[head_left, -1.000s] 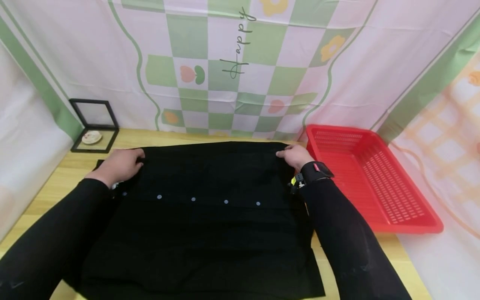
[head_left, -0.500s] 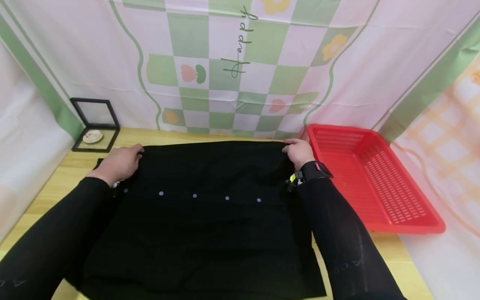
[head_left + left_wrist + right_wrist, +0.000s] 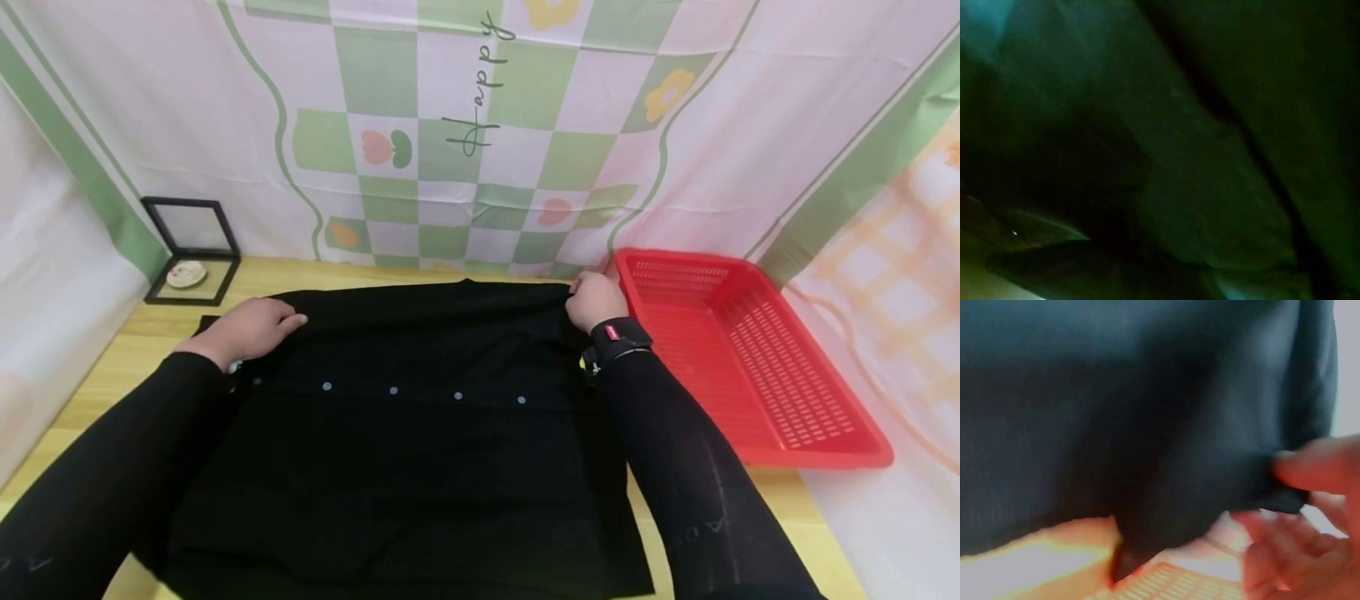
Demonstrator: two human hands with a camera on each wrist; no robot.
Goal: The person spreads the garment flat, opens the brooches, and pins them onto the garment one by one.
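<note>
A black shirt (image 3: 420, 467) with a row of small pale buttons (image 3: 393, 390) across it lies spread over the wooden table. At its far left corner my left hand (image 3: 251, 327) pinches the cloth, thumb pointing right along the fabric. My right hand (image 3: 595, 301) grips the far right corner, close to the basket's edge. In the right wrist view, the thumb (image 3: 1319, 465) presses on top of the dark cloth with the fingers curled below it, and the cloth's edge hangs loose. Dark folds of the shirt (image 3: 1179, 137) fill the left wrist view, hiding the left fingertips.
A red perforated basket (image 3: 750, 392) stands right of the shirt, beside my right forearm. In the back left corner, a black frame (image 3: 193, 250) stands open with a small round pale item (image 3: 186, 273) on its lower half. Behind, a checked curtain (image 3: 450, 200) borders the wooden table (image 3: 97, 367).
My right hand has shifted slightly right and away and turned its fingers under the cloth. The left thumb now reaches further over the fabric. A small peak has formed midway along the far edge.
</note>
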